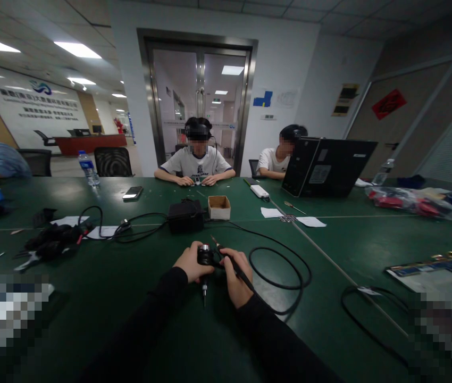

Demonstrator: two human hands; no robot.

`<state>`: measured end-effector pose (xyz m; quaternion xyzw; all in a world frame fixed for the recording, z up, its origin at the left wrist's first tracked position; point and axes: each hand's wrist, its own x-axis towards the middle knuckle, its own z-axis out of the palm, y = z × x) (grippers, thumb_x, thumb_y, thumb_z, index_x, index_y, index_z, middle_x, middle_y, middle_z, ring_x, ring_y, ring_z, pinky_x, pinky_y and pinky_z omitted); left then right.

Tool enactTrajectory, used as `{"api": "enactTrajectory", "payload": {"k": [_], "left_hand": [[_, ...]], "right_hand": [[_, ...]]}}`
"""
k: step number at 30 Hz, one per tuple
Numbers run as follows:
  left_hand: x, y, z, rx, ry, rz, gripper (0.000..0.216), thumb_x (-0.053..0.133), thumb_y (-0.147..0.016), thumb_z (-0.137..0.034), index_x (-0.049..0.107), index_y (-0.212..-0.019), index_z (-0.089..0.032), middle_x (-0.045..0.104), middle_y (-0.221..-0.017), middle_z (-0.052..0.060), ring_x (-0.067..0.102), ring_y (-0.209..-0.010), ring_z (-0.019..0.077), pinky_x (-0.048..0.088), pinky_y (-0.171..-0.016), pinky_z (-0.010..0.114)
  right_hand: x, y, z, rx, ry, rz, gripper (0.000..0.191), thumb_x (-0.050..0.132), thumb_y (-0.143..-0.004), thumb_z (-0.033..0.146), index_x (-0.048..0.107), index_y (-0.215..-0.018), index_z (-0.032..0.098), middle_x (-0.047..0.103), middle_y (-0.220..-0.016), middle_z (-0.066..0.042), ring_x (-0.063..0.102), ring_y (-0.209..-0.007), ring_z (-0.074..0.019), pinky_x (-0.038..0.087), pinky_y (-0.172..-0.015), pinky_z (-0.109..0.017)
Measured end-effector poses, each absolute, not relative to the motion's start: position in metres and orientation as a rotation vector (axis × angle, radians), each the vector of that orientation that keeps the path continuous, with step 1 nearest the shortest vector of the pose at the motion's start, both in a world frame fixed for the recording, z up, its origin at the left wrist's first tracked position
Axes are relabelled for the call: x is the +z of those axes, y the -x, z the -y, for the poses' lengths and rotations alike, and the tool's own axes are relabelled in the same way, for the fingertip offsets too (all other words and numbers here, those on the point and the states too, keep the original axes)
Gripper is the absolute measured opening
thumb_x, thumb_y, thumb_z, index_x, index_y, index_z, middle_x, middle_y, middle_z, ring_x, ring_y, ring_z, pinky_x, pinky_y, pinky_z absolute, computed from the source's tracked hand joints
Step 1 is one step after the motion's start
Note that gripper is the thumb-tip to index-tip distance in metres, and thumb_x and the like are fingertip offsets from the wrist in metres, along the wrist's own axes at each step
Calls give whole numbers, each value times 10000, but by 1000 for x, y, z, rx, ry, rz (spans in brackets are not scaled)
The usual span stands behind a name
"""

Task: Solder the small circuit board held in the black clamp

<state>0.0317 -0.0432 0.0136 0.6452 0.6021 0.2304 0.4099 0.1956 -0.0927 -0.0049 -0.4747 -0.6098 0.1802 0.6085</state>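
Holding, left hand: my left hand (188, 261) is closed around a dark round part (206, 257) with a silver ring at its top, in front of me, just left of my other hand.
Silver spike: a slim silver spike (204, 293) sticks out below that part, towards me; I cannot tell whether they are joined.
Right hand: my right hand (239, 274) grips a black pen-like tool (242, 274), its tip pointing away from me, near the round part.
Cable: a black cable (311, 274) lies looped on the green table (329, 314), right of my hands.
Beyond my hands: a black box (186, 216) stands just beside a small open carton (219, 213).
Left side: a phone (133, 193) lies flat, and a water bottle (89, 169) stands behind it.
Right side: a white device (259, 191) lies near a large black computer case (317, 167).
Far edge: one person (198, 159) sits opposite me, hands on the table; another person (276, 159) sits partly hidden by the case.
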Motion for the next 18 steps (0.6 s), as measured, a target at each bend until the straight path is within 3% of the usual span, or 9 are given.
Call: {"api": "enactTrajectory", "payload": {"k": [7, 12, 15, 18], "left_hand": [[10, -34, 42, 648, -1612, -1498, 751, 780, -686, -296, 383, -1316, -200, 534, -1264, 176, 694, -842, 243, 593, -490, 260], [9, -29, 40, 621, -1615, -1479, 804, 754, -746, -422, 334, -1393, -198, 512, -1335, 199, 667, -984, 263, 584, -560, 253], [12, -24, 33, 537, -1535, -1505, 785, 576, -861, -566, 238, -1465, -195, 565, -1305, 195, 664, -1003, 264, 573, -621, 280], [10, -19, 18, 565, -1560, -1588, 673, 384, -927, -614, 337, -1429, -169, 617, -1270, 174, 638, -1092, 277, 550, -815, 343]], "right_hand": [[-6, -195, 93, 460, 1079, 1402, 209, 504, -901, 234, 698, -980, 220, 682, -857, -30, 641, -836, -189, 495, -816, -313], [-3, -195, 93, 417, 1078, 1389, 209, 503, -888, 238, 705, -944, 223, 686, -864, -38, 631, -848, -196, 497, -811, -321], [-1, -195, 94, 407, 1087, 1393, 208, 506, -883, 242, 705, -940, 231, 676, -843, -38, 626, -830, -196, 503, -800, -326], [0, -194, 95, 407, 1084, 1392, 205, 509, -880, 240, 705, -936, 232, 666, -826, -39, 632, -837, -201, 506, -798, -331]]}}
